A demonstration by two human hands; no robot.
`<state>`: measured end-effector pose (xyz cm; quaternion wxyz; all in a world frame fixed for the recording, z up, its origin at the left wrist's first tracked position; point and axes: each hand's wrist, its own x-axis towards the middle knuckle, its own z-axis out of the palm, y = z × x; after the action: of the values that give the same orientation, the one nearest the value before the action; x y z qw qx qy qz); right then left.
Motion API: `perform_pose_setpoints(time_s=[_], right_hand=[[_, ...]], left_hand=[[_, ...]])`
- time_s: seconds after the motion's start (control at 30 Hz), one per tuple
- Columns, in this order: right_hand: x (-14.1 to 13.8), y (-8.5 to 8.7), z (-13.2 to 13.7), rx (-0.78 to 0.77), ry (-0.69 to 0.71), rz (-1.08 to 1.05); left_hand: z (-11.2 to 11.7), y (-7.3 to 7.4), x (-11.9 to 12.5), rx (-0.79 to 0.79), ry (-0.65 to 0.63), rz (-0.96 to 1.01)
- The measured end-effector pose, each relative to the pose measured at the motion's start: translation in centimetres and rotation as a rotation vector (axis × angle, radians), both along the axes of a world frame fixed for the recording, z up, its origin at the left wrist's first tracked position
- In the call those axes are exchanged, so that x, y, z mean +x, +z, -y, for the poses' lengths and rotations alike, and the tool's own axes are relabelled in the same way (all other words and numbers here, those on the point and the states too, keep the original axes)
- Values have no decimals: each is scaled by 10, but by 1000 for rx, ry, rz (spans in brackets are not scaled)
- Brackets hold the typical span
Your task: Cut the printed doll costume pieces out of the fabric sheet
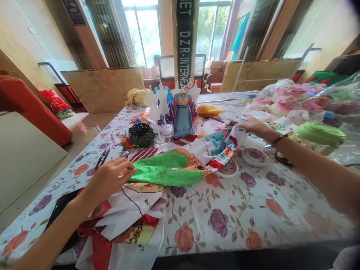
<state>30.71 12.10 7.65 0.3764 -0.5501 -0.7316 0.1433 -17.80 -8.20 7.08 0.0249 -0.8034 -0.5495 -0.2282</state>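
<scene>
A long piece of printed fabric [163,168], green, white, blue and red, is stretched between my two hands over the table. My left hand [114,174] pinches its green end. At the other end, my right hand [253,127] grips a white corner, fingers closed and arm reaching far forward. Below my left hand, more printed fabric [140,221] with red and white parts hangs over the table's front edge. Partly under the cloth are a tape roll [229,168] and, beside it, another tape roll [254,156].
Small white dress forms [162,101] and a blue doll dress [183,120] stand at the back. A black wire coil [141,135], thread snips [102,158] and a dark flat object [60,210] lie left. A green lidded container [320,134] and plastic-wrapped flowers [292,97] are right.
</scene>
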Motion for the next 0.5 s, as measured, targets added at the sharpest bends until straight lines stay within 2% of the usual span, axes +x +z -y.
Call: perform_pose_setpoints(time_s=[0.1,0.17,0.27,0.37,0.43,0.5], right_hand=[[-18,-22,22,13,61,179],[-33,-38,48,40,146,270],[-56,-56,96,53,312,379],[-73,-65,130,141,472,575],[-78,-68,138,190,493,650],[-80,-69,135,160,457,604]], left_hand=[[16,-1,39,-11,-192,-155],[26,-8,58,-23,-237,-256],[31,-21,70,52,-164,-328],[28,-29,65,96,-85,-292],[26,-29,60,64,-45,-203],[25,-27,57,5,-10,-102]])
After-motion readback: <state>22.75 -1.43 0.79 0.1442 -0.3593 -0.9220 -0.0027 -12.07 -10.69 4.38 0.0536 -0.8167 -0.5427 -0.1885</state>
